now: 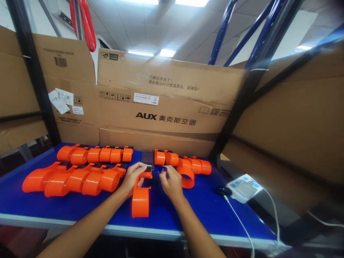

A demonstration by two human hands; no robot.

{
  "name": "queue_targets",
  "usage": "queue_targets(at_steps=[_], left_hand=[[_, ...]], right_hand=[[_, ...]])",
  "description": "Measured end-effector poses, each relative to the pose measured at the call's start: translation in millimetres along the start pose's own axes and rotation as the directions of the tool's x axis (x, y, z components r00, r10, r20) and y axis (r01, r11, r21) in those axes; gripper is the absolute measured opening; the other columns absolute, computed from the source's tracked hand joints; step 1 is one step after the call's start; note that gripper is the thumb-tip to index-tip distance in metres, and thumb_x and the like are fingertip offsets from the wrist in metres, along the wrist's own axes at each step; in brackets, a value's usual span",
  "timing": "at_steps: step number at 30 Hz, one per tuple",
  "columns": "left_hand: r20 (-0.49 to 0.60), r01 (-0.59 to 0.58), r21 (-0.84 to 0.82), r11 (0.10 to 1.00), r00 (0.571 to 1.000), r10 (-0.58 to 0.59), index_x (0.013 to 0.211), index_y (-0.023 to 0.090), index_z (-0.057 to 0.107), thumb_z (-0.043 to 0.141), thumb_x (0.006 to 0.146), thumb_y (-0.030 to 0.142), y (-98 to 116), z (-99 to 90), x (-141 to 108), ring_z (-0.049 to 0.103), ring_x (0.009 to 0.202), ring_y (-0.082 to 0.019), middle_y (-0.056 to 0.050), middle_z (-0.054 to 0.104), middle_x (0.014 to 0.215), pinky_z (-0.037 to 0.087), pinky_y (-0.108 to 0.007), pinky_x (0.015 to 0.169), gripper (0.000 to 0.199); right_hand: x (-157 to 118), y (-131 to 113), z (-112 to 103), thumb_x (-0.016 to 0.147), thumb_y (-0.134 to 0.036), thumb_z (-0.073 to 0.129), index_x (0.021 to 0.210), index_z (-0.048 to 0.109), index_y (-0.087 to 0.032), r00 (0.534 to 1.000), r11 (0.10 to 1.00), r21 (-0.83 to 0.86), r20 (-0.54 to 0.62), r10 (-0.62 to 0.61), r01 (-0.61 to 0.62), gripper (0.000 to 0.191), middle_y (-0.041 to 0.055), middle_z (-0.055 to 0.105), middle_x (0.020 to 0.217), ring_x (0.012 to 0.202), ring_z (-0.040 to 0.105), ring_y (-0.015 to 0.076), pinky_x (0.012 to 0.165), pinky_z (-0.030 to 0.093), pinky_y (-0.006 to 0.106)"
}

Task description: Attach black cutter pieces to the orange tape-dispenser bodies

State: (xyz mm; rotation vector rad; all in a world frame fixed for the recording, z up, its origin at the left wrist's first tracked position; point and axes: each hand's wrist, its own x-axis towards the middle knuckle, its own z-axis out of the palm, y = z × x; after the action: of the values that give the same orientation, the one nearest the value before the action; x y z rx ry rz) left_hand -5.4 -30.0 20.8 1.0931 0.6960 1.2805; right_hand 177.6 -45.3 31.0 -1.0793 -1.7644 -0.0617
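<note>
1. The blue worktop (212,211) has a pale near edge.
2. Along its far side stands a brown cardboard wall (120,125), printed with "AUX" and Chinese characters.
3. More cardboard closes off the left side (18,86) and right side (295,143).
4. Dark posts rise at the far left (32,68) and far right (236,114).
5. Beyond, blue metal beams (221,32) cross a pale ceiling (129,32) with bright lights (168,53).

On a table (163,216), two rows of rings lie at left: a back row (94,155) and a front row (75,180). A further ring group (195,166) lies right of centre, a flat slab (147,157) between it and the back row. Centre front, the left hand (132,179) holds another ring (140,202); the right hand (171,181) is beside it. Cardboard (166,104) stands behind.
</note>
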Motion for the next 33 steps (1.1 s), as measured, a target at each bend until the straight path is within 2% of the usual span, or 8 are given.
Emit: queue_targets(at_steps=[7, 11, 16, 20, 23, 27, 31, 33], left_hand=[[-0.136, 0.018, -0.075, 0.997, 0.99, -0.028, 0.089, 0.017, 0.064, 0.077, 0.072, 0.051, -0.5, 0.8, 0.2, 0.04, 0.033, -0.005, -0.003, 0.07, 0.067, 0.023, -0.021, 0.038, 0.04], [-0.153, 0.043, -0.091, 0.995, 0.987, -0.057, 0.092, 0.018, 0.064, 0.078, 0.071, 0.05, -2.2, 1.3, 0.1, 0.04, 0.033, -0.005, -0.001, 0.068, 0.065, 0.023, -0.02, 0.039, 0.041], [-0.153, 0.056, -0.078, 0.995, 0.986, -0.068, 0.094, 0.018, 0.065, 0.077, 0.071, 0.051, -4.4, 0.3, 1.4, 0.04, 0.033, -0.005, -0.001, 0.068, 0.065, 0.025, -0.019, 0.039, 0.042], [-0.156, 0.053, -0.084, 0.995, 0.985, -0.066, 0.093, 0.018, 0.065, 0.077, 0.072, 0.05, -5.7, -0.8, 2.2, 0.04, 0.033, -0.005, 0.002, 0.063, 0.058, 0.026, -0.019, 0.039, 0.04], [-0.151, 0.061, -0.095, 0.994, 0.986, -0.075, 0.093, 0.018, 0.065, 0.078, 0.07, 0.051, -6.4, -1.5, 2.8, 0.041, 0.033, -0.005, 0.0, 0.067, 0.064, 0.026, -0.019, 0.038, 0.042], [-0.156, 0.057, -0.088, 0.994, 0.985, -0.07, 0.092, 0.017, 0.067, 0.081, 0.067, 0.05, -6.8, -1.4, 3.6, 0.043, 0.034, -0.006, 0.001, 0.063, 0.061, 0.026, -0.019, 0.037, 0.043], [-0.114, 0.042, -0.063, 0.997, 0.992, -0.049, 0.091, 0.017, 0.068, 0.081, 0.068, 0.049, -5.9, 0.3, 2.4, 0.043, 0.034, -0.005, 0.005, 0.056, 0.058, 0.025, -0.019, 0.036, 0.041], [-0.089, 0.035, -0.051, 0.998, 0.995, -0.04, 0.092, 0.017, 0.069, 0.08, 0.07, 0.05, -5.4, 1.3, 1.1, 0.042, 0.034, -0.005, 0.004, 0.057, 0.061, 0.025, -0.019, 0.035, 0.041]], right_hand=[[-0.8, 11.2, 12.3, 0.095, -0.034, 0.049, 0.076, 0.061, -0.021, 0.969, 0.978, -0.007, 0.129, 0.21, -0.211, 0.026, 0.0017, 0.065, 0.059, 0.053, 0.06, 0.0176, 0.049, 0.04, 0.024], [-2.9, 15.0, 17.1, 0.095, -0.035, 0.051, 0.091, 0.064, -0.021, 0.954, 0.967, 0.046, 0.183, 0.237, -0.249, 0.02, 0.0015, 0.069, 0.06, 0.054, 0.066, 0.0207, 0.051, 0.046, 0.027], [-4.5, 15.5, 17.2, 0.095, -0.029, 0.05, 0.094, 0.063, -0.021, 0.944, 0.957, 0.063, 0.195, 0.266, -0.283, 0.015, 0.0016, 0.07, 0.063, 0.057, 0.068, 0.0212, 0.054, 0.048, 0.028], [-4.6, 16.1, 16.6, 0.092, -0.023, 0.051, 0.095, 0.066, -0.021, 0.962, 0.976, -0.047, 0.166, 0.218, -0.213, 0.015, 0.0004, 0.068, 0.062, 0.056, 0.065, 0.0203, 0.053, 0.045, 0.027], [-3.0, 14.9, 15.1, 0.091, -0.022, 0.053, 0.097, 0.069, -0.021, 0.976, 0.989, -0.091, 0.17, 0.133, -0.119, 0.016, 0.0039, 0.072, 0.076, 0.067, 0.067, 0.0205, 0.06, 0.048, 0.027], [-0.6, 7.4, 9.8, 0.096, -0.025, 0.052, 0.111, 0.07, -0.021, 0.989, 0.999, 0.006, 0.141, 0.033, -0.035, 0.023, 0.0078, 0.074, 0.097, 0.083, 0.068, 0.0212, 0.076, 0.053, 0.031], [0.2, -2.5, 3.6, 0.099, -0.031, 0.053, 0.134, 0.062, -0.025, 0.982, 0.993, 0.116, 0.186, -0.044, 0.023, 0.037, 0.007, 0.07, 0.105, 0.079, 0.066, 0.0181, 0.075, 0.055, 0.03], [0.3, -5.4, 2.3, 0.099, -0.031, 0.053, 0.137, 0.061, -0.027, 0.974, 0.988, 0.143, 0.212, -0.086, 0.056, 0.039, 0.008, 0.067, 0.115, 0.087, 0.066, 0.0182, 0.077, 0.055, 0.03]])
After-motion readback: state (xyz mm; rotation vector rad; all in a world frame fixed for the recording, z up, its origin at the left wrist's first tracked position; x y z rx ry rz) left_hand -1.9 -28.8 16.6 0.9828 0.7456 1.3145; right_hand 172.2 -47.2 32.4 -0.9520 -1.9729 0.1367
